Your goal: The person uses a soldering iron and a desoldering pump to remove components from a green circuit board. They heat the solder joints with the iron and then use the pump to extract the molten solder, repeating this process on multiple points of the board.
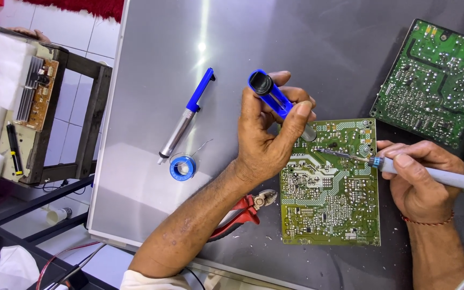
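A green circuit board (328, 204) lies solder side up on the grey table (151, 80). My left hand (267, 139) grips a blue desoldering pump (272, 96) upright, its tip down on the board's upper left part. My right hand (417, 177) holds a grey soldering iron (447, 177) like a pen. The iron's metal tip (339, 154) rests on the board close to the pump's nozzle.
A second blue and silver desoldering pump (186, 115) and a blue spool of solder wire (182, 167) lie left of my hands. Red-handled cutters (245, 209) sit under my left forearm. More green boards (436, 80) lie at the right. A stand with parts (33, 102) is off the table's left edge.
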